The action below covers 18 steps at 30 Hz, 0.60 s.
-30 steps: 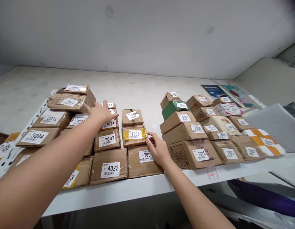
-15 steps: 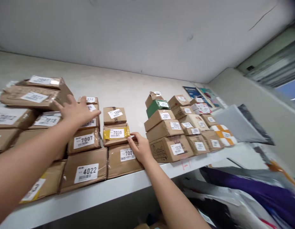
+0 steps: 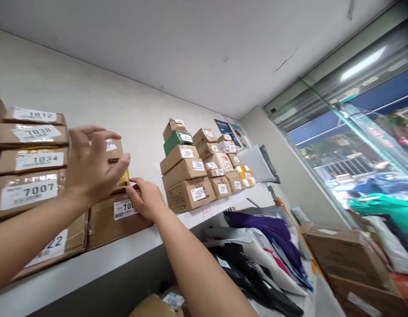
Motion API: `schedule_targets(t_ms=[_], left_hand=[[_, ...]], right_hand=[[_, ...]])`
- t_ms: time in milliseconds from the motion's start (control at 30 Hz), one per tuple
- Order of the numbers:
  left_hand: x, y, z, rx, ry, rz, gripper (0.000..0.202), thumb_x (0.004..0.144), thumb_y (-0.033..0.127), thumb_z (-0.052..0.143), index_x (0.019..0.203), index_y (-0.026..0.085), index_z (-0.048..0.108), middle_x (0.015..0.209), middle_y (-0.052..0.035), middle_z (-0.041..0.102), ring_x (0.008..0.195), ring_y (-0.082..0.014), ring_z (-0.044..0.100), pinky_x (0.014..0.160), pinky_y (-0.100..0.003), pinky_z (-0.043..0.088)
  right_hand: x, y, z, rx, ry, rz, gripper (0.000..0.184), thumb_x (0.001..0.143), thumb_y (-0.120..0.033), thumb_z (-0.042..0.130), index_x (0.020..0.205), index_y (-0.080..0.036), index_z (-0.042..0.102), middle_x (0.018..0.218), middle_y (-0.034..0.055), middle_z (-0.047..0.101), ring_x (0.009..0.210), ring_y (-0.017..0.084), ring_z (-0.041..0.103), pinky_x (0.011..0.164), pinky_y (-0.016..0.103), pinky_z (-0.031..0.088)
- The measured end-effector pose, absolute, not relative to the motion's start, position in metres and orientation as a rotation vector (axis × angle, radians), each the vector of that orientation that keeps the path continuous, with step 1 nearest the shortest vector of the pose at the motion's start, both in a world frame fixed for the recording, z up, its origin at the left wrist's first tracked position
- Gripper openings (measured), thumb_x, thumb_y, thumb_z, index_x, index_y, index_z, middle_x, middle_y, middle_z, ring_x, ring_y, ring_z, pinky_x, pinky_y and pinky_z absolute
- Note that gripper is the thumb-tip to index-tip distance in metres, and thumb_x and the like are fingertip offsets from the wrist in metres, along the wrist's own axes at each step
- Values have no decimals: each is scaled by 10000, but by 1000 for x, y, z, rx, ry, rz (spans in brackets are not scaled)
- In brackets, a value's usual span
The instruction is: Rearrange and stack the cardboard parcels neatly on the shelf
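Note:
My left hand (image 3: 91,160) is open, fingers spread and bent, in front of a small cardboard box (image 3: 116,152) and the yellow-taped cardboard box (image 3: 124,178) under it. It hides most of both boxes; whether it touches them I cannot tell. At the right edge of the yellow-taped box, the thumb and fingers of my right hand (image 3: 147,199) close on its corner. Below lies a wider cardboard box (image 3: 105,222) with a white number label, partly behind my right hand. To the left rises a stack with the labelled box 7007 (image 3: 28,193).
The white shelf (image 3: 101,268) carries more stacked cartons, with a green box (image 3: 178,138) among them. Purple (image 3: 266,229) and black plastic parcels fill the level below. Big cartons (image 3: 346,253) stand at the right, near a glass opening to outside.
My view has turned right. My left hand has moved from the left stacks to the yellow-taped box's stack. My right hand stays at that box's right edge.

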State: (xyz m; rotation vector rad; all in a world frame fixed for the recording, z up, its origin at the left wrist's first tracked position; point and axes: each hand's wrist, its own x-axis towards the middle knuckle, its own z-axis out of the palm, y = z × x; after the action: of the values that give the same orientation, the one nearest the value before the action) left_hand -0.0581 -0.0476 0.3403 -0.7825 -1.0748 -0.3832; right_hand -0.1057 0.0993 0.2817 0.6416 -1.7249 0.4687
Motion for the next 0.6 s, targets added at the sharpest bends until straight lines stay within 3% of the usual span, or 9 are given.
schedule_targets(t_ms=[200, 300, 367, 500, 600], left_hand=[[-61, -11, 290, -1040, -1081, -307, 335, 907, 476, 408, 1153, 250, 439, 1227, -148, 400, 1284, -347, 396, 1049, -575, 415], [-68, 3, 266, -1141, -1118, -159, 286, 894, 421, 421, 1148, 291, 439, 1225, -124, 433, 1173, -319, 498, 937, -541, 490], [-76, 16, 251, -1177, -1112, -32, 287, 863, 382, 446, 1138, 302, 463, 1226, -116, 466, 1096, -289, 550, 871, -493, 526], [-97, 49, 223, -1112, -1080, 200, 367, 781, 319, 498, 1143, 269, 526, 1179, -126, 551, 1061, -275, 588, 824, -445, 561], [-122, 67, 200, -993, -1126, 152, 403, 769, 300, 494, 1166, 244, 536, 1175, -137, 560, 1063, -306, 589, 859, -500, 541]], right_hand=[[-85, 171, 281, 586, -1163, 306, 375, 952, -429, 378, 1107, -165, 594, 1058, 114, 672, 1028, 217, 589, 939, 356, 480], [-71, 244, 278, 269, -959, 417, 361, 894, -441, 322, 1034, -200, 552, 973, 116, 624, 908, 228, 581, 837, 374, 514], [-62, 297, 275, 79, -887, 520, 358, 883, -404, 280, 1049, -180, 504, 1023, 157, 583, 929, 256, 553, 876, 420, 493], [-47, 397, 270, -316, -853, 740, 453, 873, -325, 287, 1159, -33, 482, 1181, 279, 517, 1133, 343, 477, 1050, 483, 369], [-42, 465, 270, -517, -957, 836, 591, 879, -326, 336, 1290, 90, 423, 1330, 350, 431, 1301, 427, 354, 1121, 524, 260]])
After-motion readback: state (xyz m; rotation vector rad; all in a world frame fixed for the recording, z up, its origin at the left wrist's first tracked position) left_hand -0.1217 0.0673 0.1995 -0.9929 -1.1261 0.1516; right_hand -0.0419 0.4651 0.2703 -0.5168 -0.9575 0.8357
